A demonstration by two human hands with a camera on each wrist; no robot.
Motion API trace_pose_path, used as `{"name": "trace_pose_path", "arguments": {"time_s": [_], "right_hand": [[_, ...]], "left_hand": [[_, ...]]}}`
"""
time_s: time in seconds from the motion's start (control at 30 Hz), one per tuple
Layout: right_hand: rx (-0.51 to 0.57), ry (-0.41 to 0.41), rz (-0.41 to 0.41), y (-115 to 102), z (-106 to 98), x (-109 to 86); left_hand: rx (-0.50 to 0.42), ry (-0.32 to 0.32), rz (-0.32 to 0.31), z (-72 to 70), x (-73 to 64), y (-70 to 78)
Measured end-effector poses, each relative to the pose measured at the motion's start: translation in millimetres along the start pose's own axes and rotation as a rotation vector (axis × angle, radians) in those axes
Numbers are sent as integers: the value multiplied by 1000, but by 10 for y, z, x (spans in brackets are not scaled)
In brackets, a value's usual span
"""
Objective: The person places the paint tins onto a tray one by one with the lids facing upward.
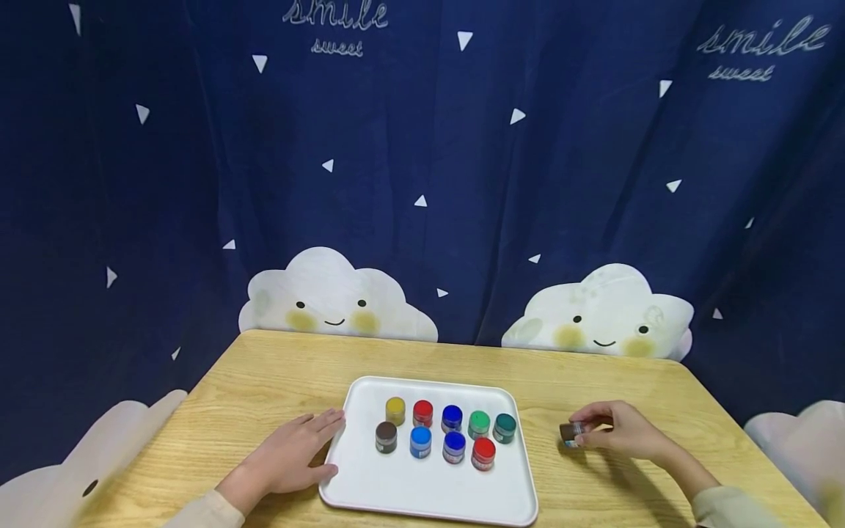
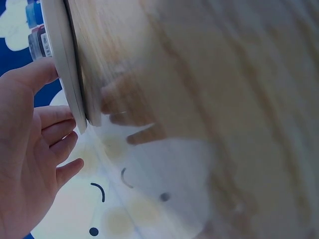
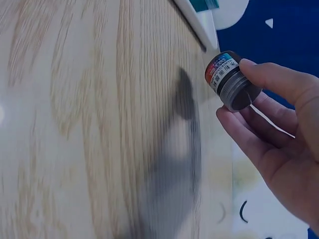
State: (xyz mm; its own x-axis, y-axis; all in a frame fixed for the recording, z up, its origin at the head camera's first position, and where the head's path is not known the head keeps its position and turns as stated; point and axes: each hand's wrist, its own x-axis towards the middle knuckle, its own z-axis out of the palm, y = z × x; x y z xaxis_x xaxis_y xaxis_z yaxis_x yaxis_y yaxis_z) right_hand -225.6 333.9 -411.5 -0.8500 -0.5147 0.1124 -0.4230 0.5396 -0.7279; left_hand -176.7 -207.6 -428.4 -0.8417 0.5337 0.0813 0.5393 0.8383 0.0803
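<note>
My right hand (image 1: 620, 431) pinches a small dark brown paint jar (image 3: 232, 80) between thumb and fingers, tilted on its side over the table right of the tray. Its printed label faces the right wrist camera. On the left, my left hand (image 1: 290, 453) touches the left rim of a white tray (image 1: 422, 493), thumb and fingers extended along the edge. Two rows of paint jars stand in the tray: the back row has a yellow jar (image 1: 395, 411) and a teal jar (image 1: 505, 427) at its ends, the front row a brown jar (image 1: 386, 437) and a red jar (image 1: 483, 453).
The wooden table (image 1: 297, 367) carries the tray near its front middle. Behind it hangs a dark blue curtain (image 1: 396, 147) with white triangles and smiling clouds. Bare wood shows between the tray and my right hand.
</note>
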Motion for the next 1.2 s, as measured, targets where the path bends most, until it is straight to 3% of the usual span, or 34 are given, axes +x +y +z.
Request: {"name": "trace_pose_path", "arguments": {"time_s": [0.17, 0.33, 0.73, 1.0, 1.2], "right_hand": [[22, -36, 20, -114, 88, 92], [34, -53, -62, -261, 195, 173], [-21, -92, -132, -551, 410, 313], [-94, -40, -276, -605, 573, 346], [-159, -23, -303, -628, 660, 368]], "left_hand": [[-11, -9, -8, -3, -5, -2], [-10, -8, -12, 10, 4, -13], [5, 6, -4, 30, 20, -11], [-21, -25, -19, 12, 6, 4], [-11, -24, -29, 17, 15, -7]]}}
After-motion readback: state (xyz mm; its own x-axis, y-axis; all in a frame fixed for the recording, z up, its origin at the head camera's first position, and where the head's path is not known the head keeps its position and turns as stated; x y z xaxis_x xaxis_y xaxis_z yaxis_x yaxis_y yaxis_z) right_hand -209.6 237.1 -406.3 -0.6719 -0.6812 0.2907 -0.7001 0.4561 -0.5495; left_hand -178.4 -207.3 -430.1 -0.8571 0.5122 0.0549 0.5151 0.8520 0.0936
